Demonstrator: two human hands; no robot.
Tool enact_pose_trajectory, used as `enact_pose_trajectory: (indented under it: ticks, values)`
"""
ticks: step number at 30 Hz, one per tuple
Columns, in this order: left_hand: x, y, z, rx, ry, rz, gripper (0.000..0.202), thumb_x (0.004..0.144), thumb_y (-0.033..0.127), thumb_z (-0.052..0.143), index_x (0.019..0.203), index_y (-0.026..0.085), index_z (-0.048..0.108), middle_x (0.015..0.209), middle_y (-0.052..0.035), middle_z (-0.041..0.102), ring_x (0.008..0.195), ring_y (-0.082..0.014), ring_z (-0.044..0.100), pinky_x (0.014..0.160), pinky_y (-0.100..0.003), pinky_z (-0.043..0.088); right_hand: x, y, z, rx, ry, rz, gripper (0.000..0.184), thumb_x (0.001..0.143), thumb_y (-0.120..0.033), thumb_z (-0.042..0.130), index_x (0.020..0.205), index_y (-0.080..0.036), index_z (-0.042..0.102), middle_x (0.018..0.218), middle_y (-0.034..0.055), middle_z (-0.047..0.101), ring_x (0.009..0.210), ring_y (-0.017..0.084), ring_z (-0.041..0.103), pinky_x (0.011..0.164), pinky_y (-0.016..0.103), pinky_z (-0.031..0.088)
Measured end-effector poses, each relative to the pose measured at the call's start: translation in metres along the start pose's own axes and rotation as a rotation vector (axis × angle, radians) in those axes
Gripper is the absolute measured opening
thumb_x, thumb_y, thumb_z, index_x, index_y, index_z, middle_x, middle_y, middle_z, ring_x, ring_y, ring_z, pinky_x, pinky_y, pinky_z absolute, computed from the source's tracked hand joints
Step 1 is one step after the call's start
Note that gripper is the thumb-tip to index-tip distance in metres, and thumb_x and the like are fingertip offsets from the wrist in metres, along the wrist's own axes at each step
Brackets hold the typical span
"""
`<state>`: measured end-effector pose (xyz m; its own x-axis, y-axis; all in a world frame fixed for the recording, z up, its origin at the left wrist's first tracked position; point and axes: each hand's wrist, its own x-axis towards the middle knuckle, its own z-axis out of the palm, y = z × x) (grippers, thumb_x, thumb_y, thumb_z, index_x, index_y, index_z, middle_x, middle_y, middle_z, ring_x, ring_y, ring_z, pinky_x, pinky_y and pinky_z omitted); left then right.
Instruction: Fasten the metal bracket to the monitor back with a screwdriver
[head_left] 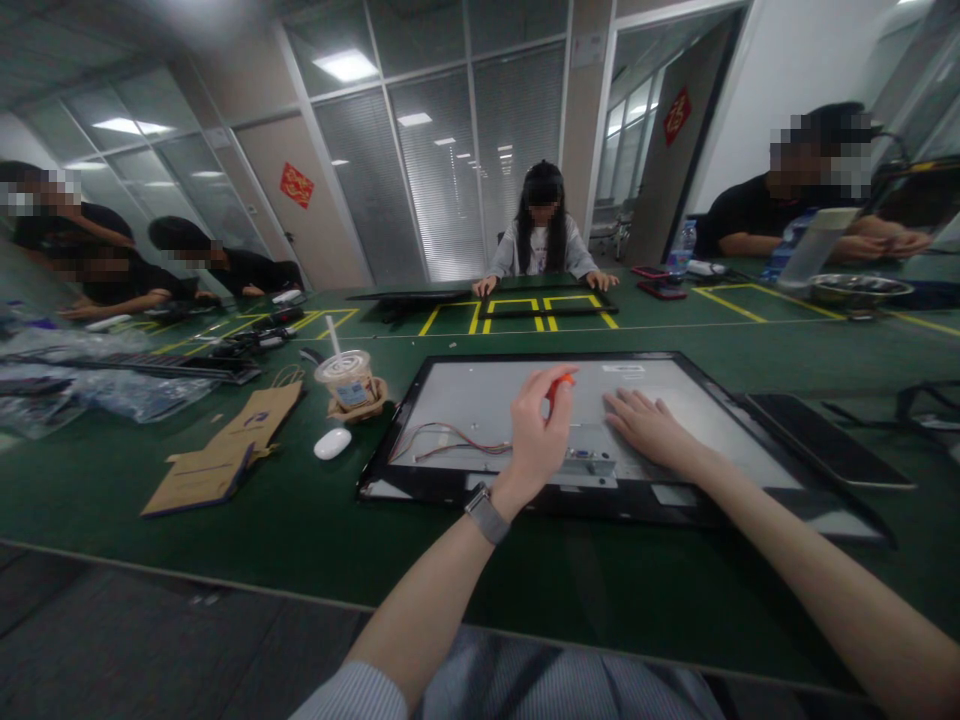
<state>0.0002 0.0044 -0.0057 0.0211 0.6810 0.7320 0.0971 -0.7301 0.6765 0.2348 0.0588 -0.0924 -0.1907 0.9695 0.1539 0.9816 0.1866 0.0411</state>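
Note:
A monitor panel [480, 400] lies back-side up on the green table [300, 510] in front of me, its grey metal back framed in black. My left hand [536, 430], with a watch on the wrist, is closed around a red-handled screwdriver [559, 385] held over the panel's lower middle, near a small metal bracket [589, 465]. My right hand [649, 425] lies flat with fingers stretched out on the metal back, just right of the screwdriver. Thin red and white wires [450, 440] run across the panel's left part.
A white mouse [332, 442], an iced drink cup with a straw [346, 380] and a flattened paper bag [225, 450] lie to the left. A dark tablet-like panel [825, 440] lies to the right. A person across the table holds a black frame [555, 300]; others sit left and right.

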Motion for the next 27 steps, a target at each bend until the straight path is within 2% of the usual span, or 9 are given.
enact_pose_trajectory:
  ticks: [7,18,27]
  values:
    - [0.000,0.001,0.000,-0.002,-0.002,-0.005,0.023,0.101,0.024,0.049,0.114,0.020,0.068,0.106,-0.0073,0.071,0.094,-0.0184,0.065,0.088,-0.035,0.054,0.000,0.002,0.001,0.013,0.018,-0.025,0.061,0.101,-0.040,0.019,0.152,-0.017,0.043,0.155,0.0191,0.046,0.141,0.038,0.041,0.108,0.065,0.037]
    - [0.000,0.002,0.000,0.010,-0.007,-0.003,0.023,0.101,0.023,0.049,0.113,0.020,0.068,0.104,-0.0074,0.071,0.093,-0.0186,0.065,0.087,-0.036,0.054,-0.001,-0.002,-0.004,-0.003,-0.007,-0.008,0.059,0.101,-0.037,0.020,0.150,-0.016,0.046,0.155,0.0197,0.044,0.142,0.038,0.040,0.109,0.064,0.036]
    - [-0.001,-0.001,0.001,0.003,-0.005,-0.017,0.023,0.101,0.024,0.048,0.114,0.020,0.068,0.104,-0.0074,0.070,0.092,-0.0189,0.065,0.086,-0.036,0.054,-0.004,-0.004,-0.012,-0.003,-0.024,0.002,0.057,0.102,-0.038,0.023,0.150,-0.017,0.045,0.156,0.0184,0.044,0.143,0.036,0.040,0.111,0.059,0.037]
